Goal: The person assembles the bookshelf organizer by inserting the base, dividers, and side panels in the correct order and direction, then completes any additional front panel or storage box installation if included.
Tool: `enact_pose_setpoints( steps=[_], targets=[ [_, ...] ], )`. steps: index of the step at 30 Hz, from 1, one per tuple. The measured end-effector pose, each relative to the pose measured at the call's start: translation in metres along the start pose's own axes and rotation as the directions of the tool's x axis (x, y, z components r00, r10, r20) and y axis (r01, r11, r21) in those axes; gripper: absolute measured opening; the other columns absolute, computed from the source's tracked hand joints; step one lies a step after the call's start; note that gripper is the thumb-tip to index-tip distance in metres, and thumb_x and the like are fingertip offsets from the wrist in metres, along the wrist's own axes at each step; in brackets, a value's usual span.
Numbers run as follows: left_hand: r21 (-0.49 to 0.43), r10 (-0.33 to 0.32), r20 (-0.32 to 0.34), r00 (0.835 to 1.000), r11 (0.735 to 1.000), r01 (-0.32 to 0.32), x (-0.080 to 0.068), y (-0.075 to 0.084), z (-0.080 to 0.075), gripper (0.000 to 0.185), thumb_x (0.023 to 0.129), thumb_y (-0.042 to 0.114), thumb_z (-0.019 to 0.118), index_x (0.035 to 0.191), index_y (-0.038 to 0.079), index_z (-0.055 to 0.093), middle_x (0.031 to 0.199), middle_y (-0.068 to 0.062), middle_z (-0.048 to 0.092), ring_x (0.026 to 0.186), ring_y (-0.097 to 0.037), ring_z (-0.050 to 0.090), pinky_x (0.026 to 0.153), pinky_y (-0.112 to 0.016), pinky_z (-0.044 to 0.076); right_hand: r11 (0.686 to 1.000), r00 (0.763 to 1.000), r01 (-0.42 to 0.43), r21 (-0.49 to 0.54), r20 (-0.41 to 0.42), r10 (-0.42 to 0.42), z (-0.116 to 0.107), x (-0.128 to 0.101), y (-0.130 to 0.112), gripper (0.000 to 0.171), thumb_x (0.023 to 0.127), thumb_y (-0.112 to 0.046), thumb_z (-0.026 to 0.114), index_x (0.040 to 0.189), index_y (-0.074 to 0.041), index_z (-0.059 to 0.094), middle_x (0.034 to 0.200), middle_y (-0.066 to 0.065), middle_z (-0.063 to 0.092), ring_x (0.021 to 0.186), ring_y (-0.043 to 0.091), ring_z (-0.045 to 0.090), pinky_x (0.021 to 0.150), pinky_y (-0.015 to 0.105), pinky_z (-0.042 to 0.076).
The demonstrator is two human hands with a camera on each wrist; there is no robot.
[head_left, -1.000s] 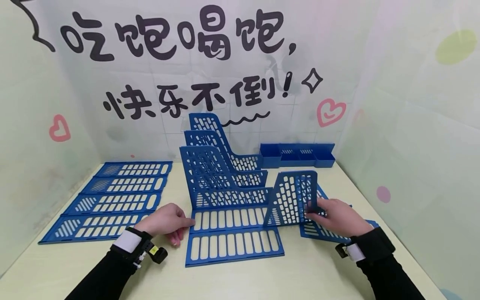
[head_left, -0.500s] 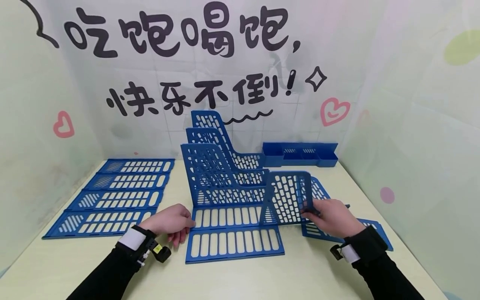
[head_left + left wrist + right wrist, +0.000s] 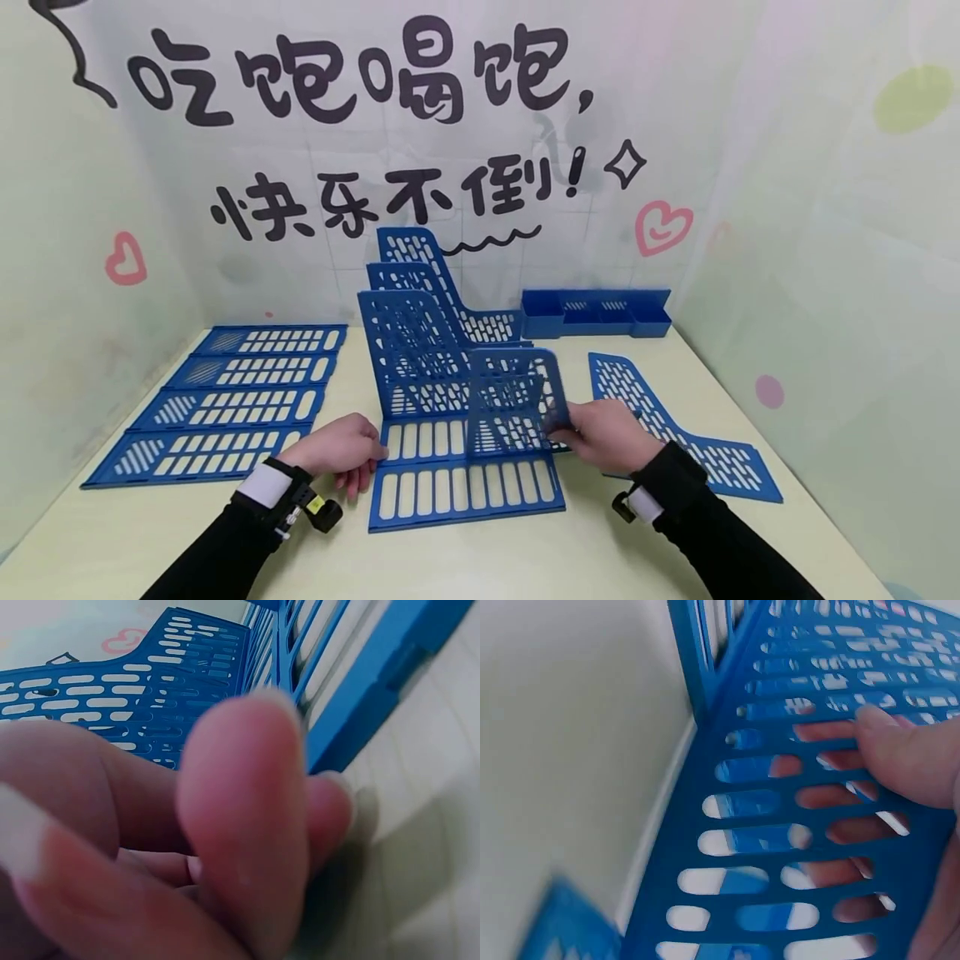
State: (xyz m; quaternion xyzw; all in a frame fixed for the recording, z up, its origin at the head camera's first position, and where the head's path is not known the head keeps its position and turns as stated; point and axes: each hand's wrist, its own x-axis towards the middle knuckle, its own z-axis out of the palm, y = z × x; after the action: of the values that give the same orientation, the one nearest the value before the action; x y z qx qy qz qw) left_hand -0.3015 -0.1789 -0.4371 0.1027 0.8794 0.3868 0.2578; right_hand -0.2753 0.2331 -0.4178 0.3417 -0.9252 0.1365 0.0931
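My right hand holds an upright blue perforated divider panel by its right end, over the slatted base of a file rack. In the right wrist view the thumb lies on the panel's near face, with fingers showing through the holes behind. My left hand pinches the base's left edge; the wrist view shows that edge running in behind the fingertips. Several tall dividers stand upright on the back of the base. The held panel hides part of the base and the nearest standing divider.
Several flat blue slatted panels lie in a row at the left. Another perforated divider lies flat at the right. A blue compartment box stands at the back right, near the printed wall sheet.
My right hand has moved left with the divider panel, bringing it from the base's right side to over the base and uncovering the flat divider. The left hand stays at the base's edge.
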Motion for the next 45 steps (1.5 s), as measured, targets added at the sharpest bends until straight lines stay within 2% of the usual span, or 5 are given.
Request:
enact_pose_setpoints(
  steps=[5, 12, 26, 35, 45],
  targets=[
    [-0.007, 0.011, -0.001, 1.0, 1.0, -0.011, 0.003, -0.004, -0.003, 0.036, 0.107, 0.012, 0.061, 0.073, 0.003, 0.067, 0.059, -0.006, 0.07, 0.042, -0.012, 0.063, 0.042, -0.019, 0.04, 0.999, 0.998, 0.045, 0.003, -0.031, -0.045, 0.009, 0.014, -0.014, 0.008, 0.104, -0.017, 0.076, 0.109, -0.01, 0.077, 0.091, 0.001, 0.083, 0.068, 0.005, 0.069, 0.06, 0.019, 0.05],
    [-0.04, 0.028, 0.004, 1.0, 0.999, -0.028, 0.007, -0.006, -0.002, 0.037, 0.106, 0.011, 0.06, 0.071, 0.003, 0.067, 0.058, -0.005, 0.07, 0.041, -0.011, 0.062, 0.042, -0.019, 0.038, 0.998, 0.998, 0.069, -0.007, 0.001, -0.069, 0.019, 0.031, -0.042, 0.014, 0.107, -0.02, 0.073, 0.115, -0.009, 0.074, 0.087, 0.0, 0.078, 0.06, 0.002, 0.049, 0.058, 0.018, 0.038],
    [-0.144, 0.079, 0.045, 0.996, 0.987, -0.072, 0.014, -0.012, -0.005, 0.038, 0.109, 0.008, 0.049, 0.077, -0.001, 0.066, 0.058, -0.008, 0.071, 0.04, -0.01, 0.062, 0.038, -0.018, 0.038, 0.993, 0.995, 0.093, -0.067, -0.031, -0.096, 0.039, 0.065, -0.085, 0.016, 0.108, -0.027, 0.071, 0.114, -0.012, 0.07, 0.075, -0.004, 0.065, 0.057, 0.005, 0.038, 0.055, 0.02, 0.017],
    [-0.135, 0.067, 0.033, 0.997, 0.989, -0.062, 0.012, -0.011, -0.009, 0.039, 0.112, 0.012, 0.05, 0.079, 0.0, 0.066, 0.059, -0.008, 0.071, 0.04, -0.011, 0.062, 0.04, -0.019, 0.039, 0.995, 0.996, 0.077, -0.061, -0.045, -0.08, 0.04, 0.072, -0.091, 0.018, 0.108, -0.026, 0.071, 0.115, -0.009, 0.071, 0.072, -0.001, 0.063, 0.057, 0.006, 0.037, 0.055, 0.021, 0.016],
    [-0.085, -0.008, -0.004, 1.0, 0.996, 0.008, 0.008, -0.008, -0.002, 0.036, 0.108, 0.014, 0.054, 0.077, 0.003, 0.067, 0.062, -0.009, 0.074, 0.045, -0.013, 0.066, 0.042, -0.019, 0.039, 0.997, 0.998, 0.05, -0.058, -0.025, -0.051, 0.039, 0.066, -0.083, 0.038, 0.11, -0.028, 0.068, 0.135, 0.0, 0.067, 0.075, 0.0, 0.065, 0.058, 0.006, 0.037, 0.057, 0.023, 0.019]
  ],
)
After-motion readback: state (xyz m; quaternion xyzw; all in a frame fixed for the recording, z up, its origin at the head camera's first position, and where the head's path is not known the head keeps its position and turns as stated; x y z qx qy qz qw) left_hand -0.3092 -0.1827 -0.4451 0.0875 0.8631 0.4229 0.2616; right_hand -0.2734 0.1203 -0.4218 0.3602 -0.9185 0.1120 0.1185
